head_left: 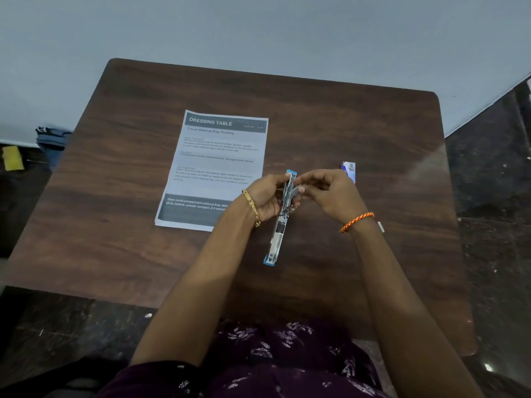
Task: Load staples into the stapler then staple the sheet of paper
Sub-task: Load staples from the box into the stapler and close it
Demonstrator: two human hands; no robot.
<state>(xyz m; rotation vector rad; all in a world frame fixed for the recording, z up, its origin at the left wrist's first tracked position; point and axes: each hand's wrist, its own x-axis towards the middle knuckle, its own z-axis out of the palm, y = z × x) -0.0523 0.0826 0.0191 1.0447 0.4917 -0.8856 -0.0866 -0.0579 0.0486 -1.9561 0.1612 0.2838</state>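
Note:
A blue and silver stapler (278, 235) is swung fully open, flat and lengthwise, above the brown table (115, 196). My left hand (265, 198) grips its far half from the left side. My right hand (327, 193) pinches a small silvery strip of staples (296, 190) at the open metal channel, touching it. The printed sheet of paper (214, 165), headed "DRESSING TABLE", lies flat to the left of my hands; its lower right corner is hidden by my left wrist.
A small blue and white staple box (349, 170) stands on the table just beyond my right hand. A grey wall runs behind the table. On the dark floor at the left lie a blue cloth (51, 142) and a yellow object (13, 158).

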